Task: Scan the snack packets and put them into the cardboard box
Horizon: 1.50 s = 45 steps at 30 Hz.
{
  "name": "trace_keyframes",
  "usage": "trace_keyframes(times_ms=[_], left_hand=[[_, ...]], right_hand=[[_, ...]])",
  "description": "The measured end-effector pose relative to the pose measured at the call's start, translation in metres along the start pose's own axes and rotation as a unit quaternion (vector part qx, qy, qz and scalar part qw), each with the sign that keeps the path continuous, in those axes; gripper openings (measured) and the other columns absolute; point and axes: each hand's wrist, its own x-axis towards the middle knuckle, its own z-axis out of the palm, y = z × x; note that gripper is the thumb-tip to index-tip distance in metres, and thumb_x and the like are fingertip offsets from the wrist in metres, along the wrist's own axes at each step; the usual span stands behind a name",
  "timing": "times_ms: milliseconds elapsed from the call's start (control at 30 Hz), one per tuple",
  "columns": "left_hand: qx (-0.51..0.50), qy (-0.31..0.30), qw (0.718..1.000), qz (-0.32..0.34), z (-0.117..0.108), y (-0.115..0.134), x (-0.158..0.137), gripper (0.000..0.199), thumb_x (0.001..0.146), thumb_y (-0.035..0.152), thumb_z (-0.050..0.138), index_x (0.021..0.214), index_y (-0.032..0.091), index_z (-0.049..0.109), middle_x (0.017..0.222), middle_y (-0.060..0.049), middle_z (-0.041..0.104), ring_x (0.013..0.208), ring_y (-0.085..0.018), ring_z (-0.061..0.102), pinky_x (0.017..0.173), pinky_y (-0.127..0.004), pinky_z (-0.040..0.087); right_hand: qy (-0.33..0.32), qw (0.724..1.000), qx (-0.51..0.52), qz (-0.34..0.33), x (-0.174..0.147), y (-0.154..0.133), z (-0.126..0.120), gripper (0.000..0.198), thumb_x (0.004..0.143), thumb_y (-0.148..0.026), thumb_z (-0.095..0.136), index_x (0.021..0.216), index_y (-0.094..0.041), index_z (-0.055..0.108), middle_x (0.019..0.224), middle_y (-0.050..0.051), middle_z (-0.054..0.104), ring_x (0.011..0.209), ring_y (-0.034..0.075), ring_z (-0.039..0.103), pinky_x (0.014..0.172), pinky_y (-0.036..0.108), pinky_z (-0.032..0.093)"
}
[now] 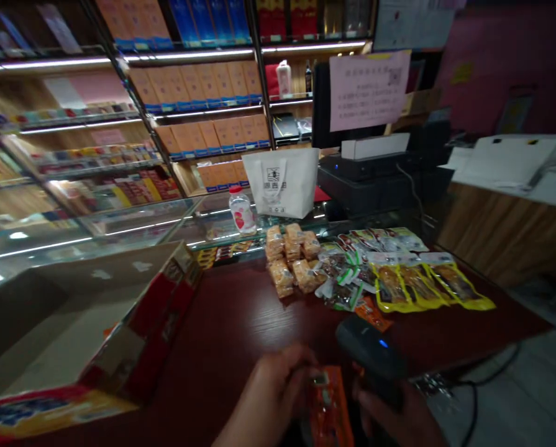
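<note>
My left hand [278, 388] is closed on an orange snack packet [330, 406] at the bottom centre, its fingers at the packet's upper left. In my right hand [394, 413] is a dark barcode scanner [368, 347] with a small blue light, its head tilted towards the packet's side. Another orange packet [371, 312] lies flat on the dark red table [231, 323], just beyond the scanner. Around it are clear snack bags with green edges [345, 292], several yellow-edged snack packs [412, 285] and wrapped tan snack blocks [291, 257].
A large open cardboard box [166, 323] takes up the left side. Behind the snacks stand a plastic bottle with a red cap [241, 211] and a white tote bag [284, 186]. A monitor bearing a pink notice [368, 93] is at the back right; shelves of boxes [198, 87] line the wall.
</note>
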Motion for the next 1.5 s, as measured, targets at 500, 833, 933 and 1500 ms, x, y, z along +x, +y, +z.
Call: trace_keyframes(times_ms=[500, 833, 933, 1500], left_hand=[[-0.378, -0.067, 0.911, -0.154, 0.071, -0.019, 0.01, 0.054, 0.061, 0.057, 0.088, 0.09, 0.016, 0.068, 0.081, -0.009, 0.074, 0.06, -0.016, 0.066, 0.053, -0.025, 0.051], [-0.382, -0.035, 0.902, -0.199, 0.08, -0.005, 0.007, 0.049, 0.051, 0.045, 0.096, 0.078, 0.014, 0.069, 0.065, -0.006, 0.073, 0.048, -0.015, 0.066, 0.047, -0.023, 0.05], [-0.363, 0.02, 0.917, -0.168, 0.079, -0.005, 0.013, 0.044, 0.055, 0.043, 0.094, 0.078, 0.012, 0.072, 0.067, -0.007, 0.075, 0.049, -0.014, 0.066, 0.049, -0.021, 0.05], [-0.371, 0.21, 0.9, -0.091, 0.071, -0.036, 0.057, 0.045, 0.056, 0.044, 0.092, 0.077, 0.017, 0.064, 0.078, -0.007, 0.08, 0.075, -0.025, 0.078, 0.065, -0.028, 0.059]], right_hand=[[0.096, 0.99, 0.105, -0.008, 0.01, -0.003, -0.015, 0.053, 0.065, -0.053, 0.089, 0.104, -0.021, 0.075, 0.103, 0.008, 0.079, 0.097, 0.036, 0.072, 0.084, 0.044, 0.058], [0.154, 0.984, 0.07, -0.059, 0.016, -0.02, -0.01, 0.046, 0.069, -0.047, 0.083, 0.105, -0.019, 0.075, 0.107, 0.009, 0.078, 0.104, 0.037, 0.07, 0.095, 0.047, 0.052], [0.15, 0.986, 0.03, -0.065, 0.019, -0.022, -0.018, 0.041, 0.07, -0.05, 0.083, 0.096, -0.018, 0.075, 0.094, 0.009, 0.079, 0.093, 0.035, 0.072, 0.086, 0.043, 0.055], [-0.047, 0.998, 0.01, -0.027, -0.021, -0.036, -0.018, 0.063, 0.085, -0.081, 0.059, 0.078, -0.02, 0.066, 0.053, 0.001, 0.063, 0.05, 0.018, 0.06, 0.054, 0.028, 0.049]])
